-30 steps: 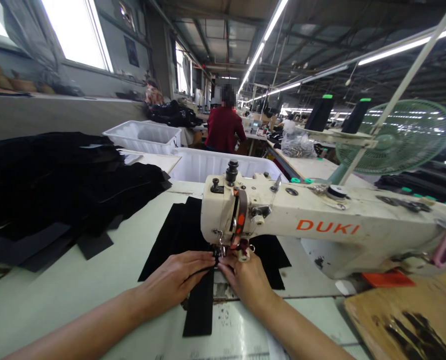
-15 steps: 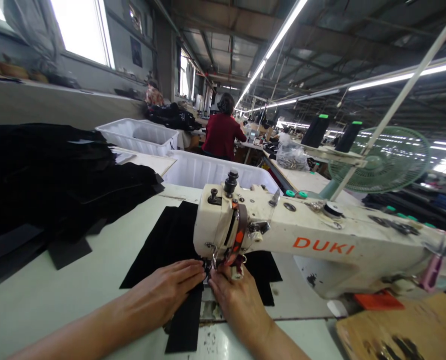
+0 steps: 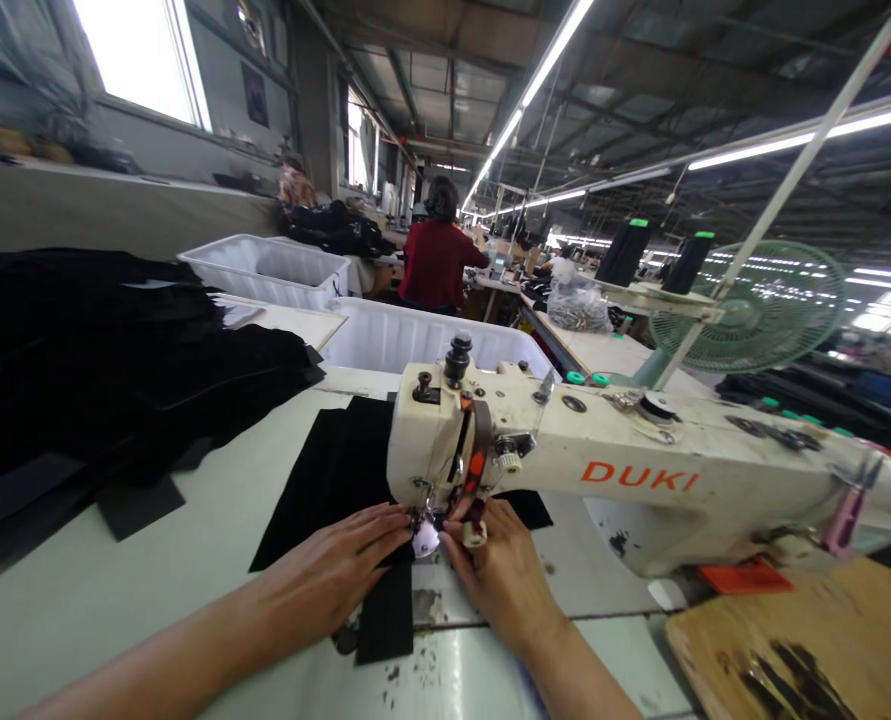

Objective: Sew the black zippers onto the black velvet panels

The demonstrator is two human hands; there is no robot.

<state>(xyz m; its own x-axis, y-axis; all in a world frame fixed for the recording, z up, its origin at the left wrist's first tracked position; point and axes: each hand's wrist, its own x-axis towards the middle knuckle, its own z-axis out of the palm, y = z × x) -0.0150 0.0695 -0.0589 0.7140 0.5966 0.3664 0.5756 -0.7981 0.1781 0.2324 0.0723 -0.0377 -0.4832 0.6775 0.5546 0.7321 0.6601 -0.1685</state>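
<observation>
Our left hand [image 3: 344,560] lies flat, fingers extended, on black fabric [image 3: 325,490]; our right hand [image 3: 505,565] curls by the sewing machine [image 3: 550,440], we can't tell its grip. Narrow black strip [image 3: 386,620] sticks out near, long axis near-far, left hand closer.

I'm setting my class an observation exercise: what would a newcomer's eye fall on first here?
First, probably, the cream sewing machine lettered DUKI in orange, stretching from centre to right, with the left hand and right hand at its needle end. Then the big heap of black fabric pieces at the left, and the green fan behind the machine at the right.
</observation>
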